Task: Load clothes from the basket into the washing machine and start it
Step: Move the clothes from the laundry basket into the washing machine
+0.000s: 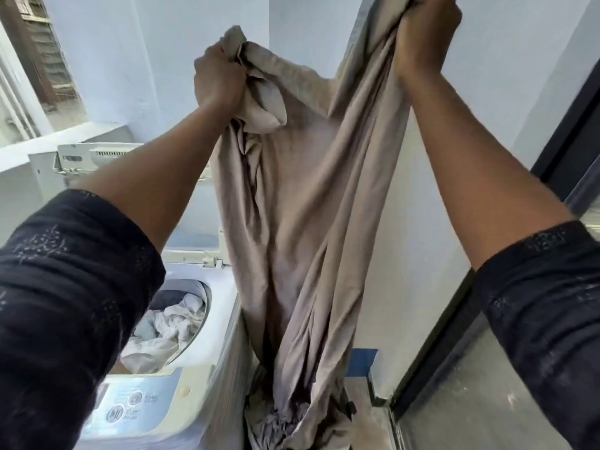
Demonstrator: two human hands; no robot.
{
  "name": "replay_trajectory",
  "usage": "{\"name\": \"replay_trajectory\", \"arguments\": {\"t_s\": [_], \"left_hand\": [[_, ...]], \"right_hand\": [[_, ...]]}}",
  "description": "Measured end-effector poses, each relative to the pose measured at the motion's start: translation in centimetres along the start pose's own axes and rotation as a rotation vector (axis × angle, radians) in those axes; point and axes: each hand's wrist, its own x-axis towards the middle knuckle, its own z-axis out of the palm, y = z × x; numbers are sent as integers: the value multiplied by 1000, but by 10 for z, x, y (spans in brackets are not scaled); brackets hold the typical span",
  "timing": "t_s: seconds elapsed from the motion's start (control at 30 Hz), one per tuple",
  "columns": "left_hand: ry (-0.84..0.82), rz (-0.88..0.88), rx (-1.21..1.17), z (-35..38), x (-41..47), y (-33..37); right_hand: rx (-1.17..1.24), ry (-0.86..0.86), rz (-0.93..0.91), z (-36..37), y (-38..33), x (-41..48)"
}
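A long beige sheet (302, 222) hangs from both raised hands. My left hand (217, 76) grips a bunched corner of it, and my right hand (425, 37) grips another bunch higher up at the top edge. The sheet's lower end trails down into a pile of grey and beige clothes (279, 423) at the bottom, where the basket itself is hidden. To the left stands the top-loading washing machine (214, 319) with its lid up. White and grey clothes (162, 329) lie in its drum. Its control panel (130, 407) faces me.
A pale blue wall (162, 43) is behind the machine, with a window and ledge (48, 138) at the left. A dark-framed glass door (454, 352) stands close on the right. A narrow strip of floor (373, 420) lies between machine and door.
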Motion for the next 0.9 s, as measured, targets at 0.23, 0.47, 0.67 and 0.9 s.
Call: {"name": "replay_trajectory", "arguments": {"t_s": [0.23,0.47,0.67,0.9], "left_hand": [[18,20,-71,2,5,4],[-547,457,213,37,-20,35],[-838,118,-390,57,-30,13],[-1057,-172,-527,83,-57,-24]], "right_hand": [[-439,-1043,122,32,74,-46],[835,-1123,212,48,39,-88],[647,-990,275,50,34,-81],[672,-1136,348,69,43,-119]]}}
